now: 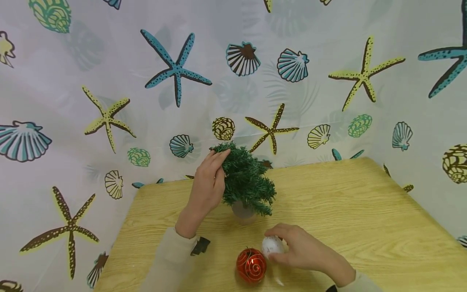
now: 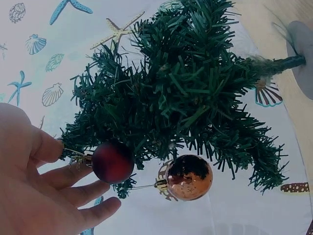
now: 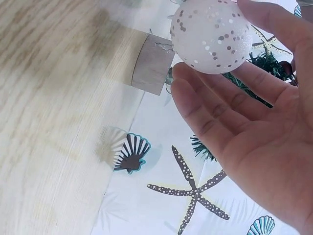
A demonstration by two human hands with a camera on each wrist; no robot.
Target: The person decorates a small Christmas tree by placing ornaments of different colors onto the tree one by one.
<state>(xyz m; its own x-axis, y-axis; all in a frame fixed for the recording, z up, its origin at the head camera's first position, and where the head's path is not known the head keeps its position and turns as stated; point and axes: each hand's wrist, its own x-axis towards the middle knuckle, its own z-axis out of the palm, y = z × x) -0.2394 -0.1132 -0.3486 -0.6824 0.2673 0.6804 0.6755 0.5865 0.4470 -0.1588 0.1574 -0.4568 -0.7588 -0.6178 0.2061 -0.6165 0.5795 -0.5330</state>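
At the left of the table [image 1: 328, 194], the left hand [image 1: 206, 178] is reaching up along the left flank of the miniature artificial Christmas tree [image 1: 248, 174]. Its grip is spread: fingers extending nearly straight, thumb tip touching a branch end in the left wrist view, no pinch showing. Just beside these fingers a dark red bauble [image 2: 113, 162] is hanging on its cord, a copper bauble [image 2: 190, 177] hanging near it.

Centre: the tree is standing upright on its grey base [image 1: 243, 211], long axis running vertical, top pointing up and away from the table. On the person's side of it, the swirl-patterned red bauble [image 1: 251, 265] is lying on the table, unheld.

Right of that, just beside it, the white speckled bauble [image 1: 272, 246] is sitting in the right hand [image 1: 304, 247], whose grip is pinching it between thumb and fingers. Being round, it is presenting no long axis; which way its cap is pointing, cannot tell. Whether it is touching the table, also unclear.

Key relation: from the right grip, the tree is lying forward and to the left, with the base standing closest. The right hand is holding the white bauble; the left is being the nearer one to the tree.
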